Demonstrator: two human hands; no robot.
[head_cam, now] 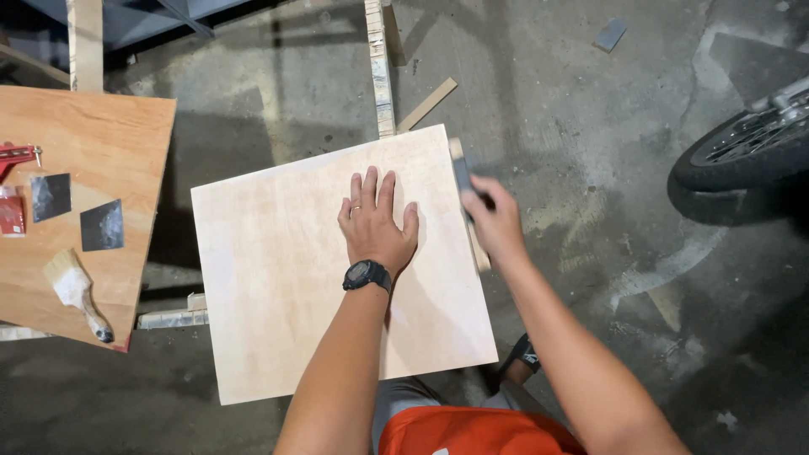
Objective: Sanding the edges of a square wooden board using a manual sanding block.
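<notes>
A pale square plywood board point(278, 278) lies flat in front of me on wooden strips. My left hand point(377, 222), with a black watch on its wrist, rests palm down on the board's upper right area, fingers spread. My right hand point(495, 217) is at the board's right edge, closed on a dark sanding block point(463, 179) that lies against that edge. The block is motion-blurred and partly hidden by my fingers.
A darker plywood sheet point(93, 135) at the left carries a paintbrush point(76, 291), two dark sandpaper pieces point(102, 226), and red items point(12, 211). A motorcycle wheel point(746, 152) stands at the right. Wood strips point(381, 67) lie on the concrete floor behind the board.
</notes>
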